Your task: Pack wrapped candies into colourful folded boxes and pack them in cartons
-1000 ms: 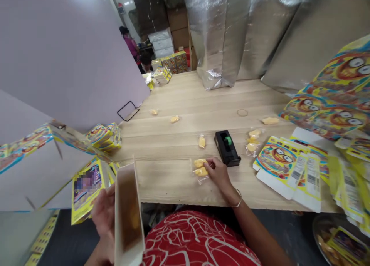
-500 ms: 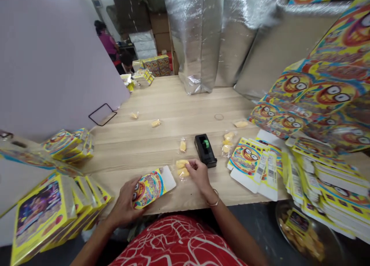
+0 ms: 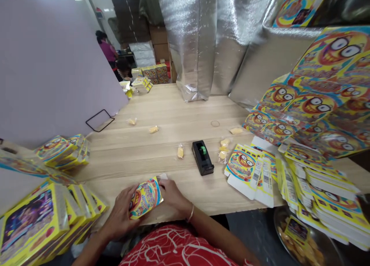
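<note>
In my left hand point(image 3: 120, 208) is a small yellow printed snack box point(image 3: 147, 198), lying tilted near the table's front edge. My left fingers are wrapped round its closed end. My right hand point(image 3: 173, 196) is at the box's other end, closed, with its thumb by the white flap point(image 3: 163, 176). The hand hides its fingertips and whatever they hold. Beyond the hands a wrapped yellow snack packet point(image 3: 180, 152) lies on the table, left of a black tape dispenser point(image 3: 202, 157) with green tape. Right of the dispenser is a pair of wrapped snacks point(image 3: 223, 149).
Flat unfolded boxes point(image 3: 245, 166) and a large flat stack point(image 3: 326, 189) lie to the right. Filled-looking boxes point(image 3: 31, 223) stand at the left. More packets point(image 3: 153, 129) dot the table point(image 3: 138, 150). A metal bowl point(image 3: 300, 239) holds snacks below. Two people are in the background.
My right hand has moved left from the table to the box's open end. The pair of snacks it was pinching is out of sight. The view has shifted slightly.
</note>
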A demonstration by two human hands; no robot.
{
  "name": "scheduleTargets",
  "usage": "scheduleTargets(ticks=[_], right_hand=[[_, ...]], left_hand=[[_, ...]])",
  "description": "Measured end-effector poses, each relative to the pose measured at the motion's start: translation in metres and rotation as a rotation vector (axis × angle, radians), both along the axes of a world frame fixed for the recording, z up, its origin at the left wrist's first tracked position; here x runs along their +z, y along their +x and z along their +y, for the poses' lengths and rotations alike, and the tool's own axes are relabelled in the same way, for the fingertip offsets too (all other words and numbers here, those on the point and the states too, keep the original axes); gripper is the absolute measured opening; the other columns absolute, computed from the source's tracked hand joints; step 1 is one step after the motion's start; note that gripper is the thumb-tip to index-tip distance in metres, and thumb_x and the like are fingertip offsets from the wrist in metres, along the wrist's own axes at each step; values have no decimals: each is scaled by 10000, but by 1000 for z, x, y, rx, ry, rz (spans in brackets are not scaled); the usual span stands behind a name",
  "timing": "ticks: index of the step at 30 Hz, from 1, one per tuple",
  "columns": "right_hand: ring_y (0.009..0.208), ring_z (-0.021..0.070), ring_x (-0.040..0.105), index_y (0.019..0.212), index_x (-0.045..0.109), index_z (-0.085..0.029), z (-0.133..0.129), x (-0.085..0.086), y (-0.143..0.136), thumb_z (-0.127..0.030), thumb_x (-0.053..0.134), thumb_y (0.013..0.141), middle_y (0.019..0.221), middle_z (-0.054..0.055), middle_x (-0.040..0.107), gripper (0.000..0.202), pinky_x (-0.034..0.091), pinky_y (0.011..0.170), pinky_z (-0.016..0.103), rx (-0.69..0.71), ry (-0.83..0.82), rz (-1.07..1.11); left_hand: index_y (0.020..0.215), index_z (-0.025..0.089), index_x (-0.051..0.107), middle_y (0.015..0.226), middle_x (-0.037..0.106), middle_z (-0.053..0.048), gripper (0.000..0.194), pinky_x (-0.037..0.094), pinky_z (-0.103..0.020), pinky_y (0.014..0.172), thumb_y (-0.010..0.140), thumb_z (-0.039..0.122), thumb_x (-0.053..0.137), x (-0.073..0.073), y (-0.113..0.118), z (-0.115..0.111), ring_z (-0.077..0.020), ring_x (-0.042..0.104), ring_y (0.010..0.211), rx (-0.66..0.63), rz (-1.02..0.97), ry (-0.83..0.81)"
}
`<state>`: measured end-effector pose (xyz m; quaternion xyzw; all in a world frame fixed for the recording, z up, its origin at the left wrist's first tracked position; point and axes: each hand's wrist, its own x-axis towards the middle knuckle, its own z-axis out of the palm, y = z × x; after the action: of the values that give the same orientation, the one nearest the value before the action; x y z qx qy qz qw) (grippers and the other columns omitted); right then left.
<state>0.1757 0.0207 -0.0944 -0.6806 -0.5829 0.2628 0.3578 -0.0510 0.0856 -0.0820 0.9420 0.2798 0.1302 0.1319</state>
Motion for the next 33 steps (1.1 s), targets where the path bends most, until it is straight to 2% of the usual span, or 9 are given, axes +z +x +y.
scheduleTargets(ticks=[3, 7, 9, 12, 15, 20, 24, 29, 33], right_hand=[[593, 122, 557, 620, 645, -187, 11, 8, 16, -182, 621, 821, 631, -28, 630, 203, 404, 571, 206, -4, -8, -32], [1040, 239, 542, 1085, 639, -139, 43, 26, 70, -217, 490, 912, 1111, 139, 618, 242, 417, 873, 331, -307, 10, -136], [1151, 273, 470, 1190, 586, -109, 54, 31, 89, -197, 537, 877, 1211, 185, 557, 328, 374, 964, 386, -349, -1, -186], [1044, 225, 536, 1100, 644, -112, 44, 29, 92, -102, 585, 806, 1095, 135, 623, 300, 408, 931, 327, -148, 1, -173], [904, 162, 585, 979, 704, -188, 10, 22, 77, -89, 680, 710, 962, 26, 673, 288, 440, 833, 235, 153, 32, -143], [838, 161, 603, 978, 730, -204, -20, 18, 65, -125, 659, 764, 905, 15, 701, 239, 430, 814, 248, 554, 34, -204], [821, 165, 598, 954, 742, -215, -4, 21, 57, -157, 673, 769, 903, 22, 694, 206, 436, 811, 256, 603, 0, -428], [920, 212, 568, 1083, 673, -184, -8, 26, 44, -262, 576, 877, 985, 92, 637, 241, 469, 760, 290, 398, 83, -594], [844, 228, 558, 875, 702, -227, -23, 34, 46, -240, 660, 804, 885, 67, 619, 83, 471, 664, 301, 587, 72, -762]], left_hand=[[1437, 298, 279, 1330, 479, -102, 868, 439, -448, 962, 667, 341, 678, 2, 2, 2, -330, 508, 1165, -35, 37, -27], [1427, 284, 307, 1322, 467, -105, 867, 424, -450, 964, 642, 324, 676, 1, 4, 3, -326, 500, 1158, -7, 53, -44], [1420, 262, 327, 1331, 460, -109, 872, 410, -457, 981, 624, 317, 677, 1, 4, 2, -330, 486, 1173, -4, 65, -63], [1406, 244, 354, 1341, 457, -112, 862, 398, -462, 994, 610, 317, 678, 3, 5, 1, -334, 475, 1186, 8, 72, -72], [1401, 250, 360, 1329, 469, -111, 832, 408, -453, 982, 636, 346, 673, 2, 5, 2, -325, 490, 1167, 8, 71, -60], [1442, 286, 309, 1346, 476, -100, 862, 426, -429, 955, 669, 405, 670, -12, -4, 8, -324, 508, 1159, -36, 45, 10], [1440, 328, 314, 1355, 471, -94, 861, 441, -426, 926, 664, 425, 673, -27, -10, 16, -329, 523, 1144, -69, 37, 53], [1418, 339, 335, 1328, 485, -99, 816, 444, -431, 913, 673, 431, 656, -32, -10, 15, -329, 538, 1125, -62, -11, 69], [1418, 314, 312, 1328, 491, -113, 829, 442, -446, 930, 666, 453, 635, -34, -11, 13, -340, 532, 1142, -39, -81, 60]])
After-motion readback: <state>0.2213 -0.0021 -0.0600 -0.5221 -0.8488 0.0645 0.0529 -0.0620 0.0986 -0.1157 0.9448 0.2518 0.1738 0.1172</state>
